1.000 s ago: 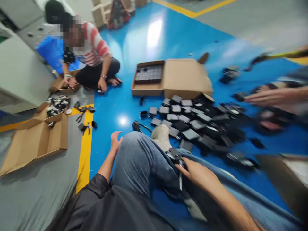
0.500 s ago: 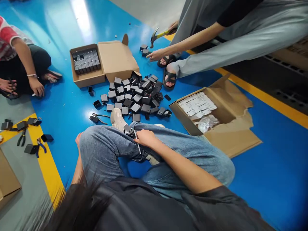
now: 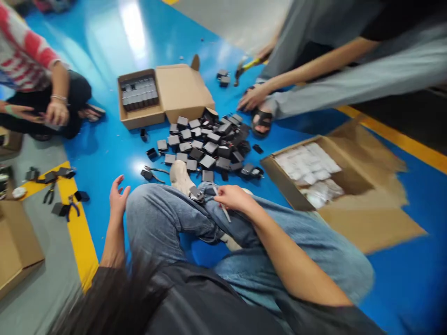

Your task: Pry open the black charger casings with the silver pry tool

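Note:
My left hand (image 3: 119, 195) is raised beside my left knee, its fingers apart and nothing in it. Above my shins, my right hand (image 3: 234, 197) is closed around a thin whitish stick-like tool (image 3: 226, 213), whose exact kind is too blurred to tell. Just left of that hand, a small dark box-shaped adapter with metal prongs (image 3: 196, 193) rests by my shoe and trouser leg. In front of my feet lies a pile of black plug adapters (image 3: 207, 161). Pliers (image 3: 157, 174) lie on the floor left of my shoe, against a black adapter.
An open carton (image 3: 139, 123) with rows of grey-black adapters stands beyond the pile. Another open carton (image 3: 300, 197), at right, holds white pieces and clear plastic. A co-worker at upper right has a hammer (image 3: 240, 72). Blue-handled pliers (image 3: 74, 211) lie at left, near another seated person.
My left hand has come up from behind my knee into view. My right hand has moved slightly away from the pronged adapter with the tool. The co-worker's free hand has drawn back toward their foot.

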{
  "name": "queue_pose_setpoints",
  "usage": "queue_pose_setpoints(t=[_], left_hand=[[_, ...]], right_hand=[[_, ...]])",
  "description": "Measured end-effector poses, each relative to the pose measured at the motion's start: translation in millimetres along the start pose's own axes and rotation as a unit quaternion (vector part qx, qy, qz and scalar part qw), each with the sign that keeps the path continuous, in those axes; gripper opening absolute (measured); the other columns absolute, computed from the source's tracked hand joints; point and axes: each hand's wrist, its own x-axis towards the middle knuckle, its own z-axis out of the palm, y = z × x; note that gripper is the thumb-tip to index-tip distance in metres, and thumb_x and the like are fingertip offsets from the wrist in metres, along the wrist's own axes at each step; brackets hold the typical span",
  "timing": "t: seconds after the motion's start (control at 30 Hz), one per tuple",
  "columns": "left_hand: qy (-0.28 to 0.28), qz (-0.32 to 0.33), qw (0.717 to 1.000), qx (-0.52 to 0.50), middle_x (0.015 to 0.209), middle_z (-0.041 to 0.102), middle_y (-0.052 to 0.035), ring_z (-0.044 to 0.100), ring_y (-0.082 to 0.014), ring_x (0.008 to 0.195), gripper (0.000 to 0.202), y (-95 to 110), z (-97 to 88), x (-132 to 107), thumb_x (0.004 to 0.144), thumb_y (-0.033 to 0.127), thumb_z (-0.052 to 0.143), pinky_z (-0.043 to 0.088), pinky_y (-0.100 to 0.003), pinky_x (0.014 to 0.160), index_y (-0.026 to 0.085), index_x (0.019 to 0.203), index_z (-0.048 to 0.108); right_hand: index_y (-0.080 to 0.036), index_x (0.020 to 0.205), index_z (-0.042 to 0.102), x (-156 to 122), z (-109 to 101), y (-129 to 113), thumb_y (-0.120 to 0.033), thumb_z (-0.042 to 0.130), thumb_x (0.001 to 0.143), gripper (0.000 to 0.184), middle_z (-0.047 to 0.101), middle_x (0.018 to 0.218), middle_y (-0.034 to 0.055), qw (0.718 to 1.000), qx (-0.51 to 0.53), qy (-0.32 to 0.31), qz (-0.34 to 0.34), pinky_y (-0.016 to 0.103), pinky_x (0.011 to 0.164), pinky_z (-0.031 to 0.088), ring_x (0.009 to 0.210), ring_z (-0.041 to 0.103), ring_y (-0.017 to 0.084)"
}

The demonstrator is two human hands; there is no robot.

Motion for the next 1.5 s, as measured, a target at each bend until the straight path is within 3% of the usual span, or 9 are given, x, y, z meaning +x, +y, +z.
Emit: queue_pose_setpoints(t=[0.17, 0.33, 0.47, 0.7, 0.83, 0.93, 1.13, 1.33, 1.5], left_hand=[[0.067, -0.058, 0.996, 0.021, 0.124, 0.070, -0.0110, 0.066, -0.0259, 0.118, 0.036, 10.6, -14.5, -12.8, 0.094, 0.032, 0.058, 0.057, -0.043, 0.096, 0.022, 0.128, 0.061], [-0.018, 0.048, 0.998, 0.048, 0.125, 0.071, -0.0072, 0.062, -0.0236, 0.123, 0.032, 69.3, 12.0, -20.4, 0.093, 0.025, 0.058, 0.049, -0.044, 0.110, 0.024, 0.124, 0.065], [-0.057, 0.105, 0.987, 0.112, 0.116, 0.074, -0.0067, 0.062, -0.0248, 0.118, 0.025, 92.0, 24.3, -24.1, 0.093, 0.023, 0.059, 0.052, -0.044, 0.106, 0.023, 0.117, 0.066], [-0.105, 0.127, 0.973, 0.159, 0.120, 0.071, -0.0147, 0.062, -0.0340, 0.121, 0.036, 97.6, 52.0, -30.4, 0.086, 0.030, 0.070, 0.051, -0.054, 0.105, 0.018, 0.119, 0.065], [-0.173, 0.140, 0.970, 0.100, 0.141, 0.060, -0.0169, 0.060, -0.0328, 0.130, 0.078, 108.9, 82.7, -38.0, 0.078, 0.036, 0.079, 0.052, -0.047, 0.105, 0.021, 0.145, 0.043], [-0.142, 0.141, 0.979, 0.027, 0.132, 0.065, -0.0128, 0.066, -0.0277, 0.119, 0.070, 118.5, 96.0, -42.8, 0.080, 0.028, 0.076, 0.056, -0.040, 0.097, 0.023, 0.141, 0.043], [-0.084, 0.183, 0.979, -0.033, 0.118, 0.068, -0.0079, 0.069, -0.0224, 0.107, 0.057, 130.2, 90.3, -44.5, 0.079, 0.029, 0.078, 0.058, -0.033, 0.091, 0.023, 0.129, 0.052], [-0.062, 0.221, 0.970, -0.077, 0.119, 0.066, -0.0079, 0.067, -0.0232, 0.113, 0.060, 131.1, 85.2, -46.6, 0.076, 0.027, 0.082, 0.056, -0.040, 0.099, 0.025, 0.127, 0.050], [-0.073, 0.218, 0.969, -0.091, 0.121, 0.066, -0.0088, 0.065, -0.0243, 0.116, 0.060, 129.6, 82.6, -46.0, 0.075, 0.023, 0.082, 0.055, -0.042, 0.099, 0.024, 0.126, 0.050]], right_hand=[[-0.018, 0.097, 0.066, 19.1, 14.7, -1.1, -0.021, 0.038, 0.085, 0.031, 0.073, 0.084, 0.0054, 0.995, 0.060, 0.066, -0.055, 0.027, 0.070, 0.050, 0.077, 0.068, 0.019], [-0.013, 0.120, 0.064, 27.1, 50.6, -11.7, -0.028, 0.061, 0.069, 0.053, 0.073, 0.109, 0.0127, 0.987, 0.097, 0.082, -0.097, 0.034, 0.084, 0.054, 0.099, 0.070, 0.027], [-0.015, 0.105, 0.069, 23.2, 61.5, -19.3, -0.029, 0.067, 0.070, 0.038, 0.075, 0.106, 0.0154, 0.983, 0.124, 0.099, -0.091, 0.039, 0.089, 0.053, 0.104, 0.069, 0.034], [-0.015, 0.092, 0.067, 3.0, 24.9, -23.3, -0.037, 0.074, 0.075, 0.029, 0.073, 0.090, 0.0083, 0.959, 0.234, 0.147, -0.068, 0.030, 0.075, 0.049, 0.088, 0.067, 0.026], [-0.018, 0.101, 0.064, -27.9, 4.9, -33.9, -0.049, 0.075, 0.076, 0.041, 0.066, 0.084, 0.0002, 0.932, 0.294, 0.169, -0.125, 0.026, 0.067, 0.045, 0.075, 0.060, 0.017], [-0.018, 0.089, 0.061, -54.9, -3.1, -40.8, -0.052, 0.077, 0.075, 0.040, 0.051, 0.070, -0.0050, 0.903, 0.338, 0.179, -0.196, 0.023, 0.058, 0.036, 0.063, 0.047, 0.012], [-0.018, 0.100, 0.063, -79.9, -21.8, -35.8, -0.051, 0.074, 0.082, 0.039, 0.055, 0.082, -0.0034, 0.825, 0.465, 0.214, -0.240, 0.023, 0.053, 0.030, 0.056, 0.035, 0.007], [-0.019, 0.107, 0.062, -87.7, -26.9, -31.7, -0.051, 0.072, 0.086, 0.040, 0.048, 0.068, -0.0070, 0.821, 0.478, 0.153, -0.272, 0.022, 0.050, 0.029, 0.052, 0.036, 0.007], [-0.019, 0.125, 0.064, -88.8, -38.9, -20.4, -0.044, 0.044, 0.104, 0.038, 0.055, 0.075, -0.0012, 0.833, 0.428, 0.201, -0.287, 0.025, 0.062, 0.045, 0.067, 0.053, 0.012]])
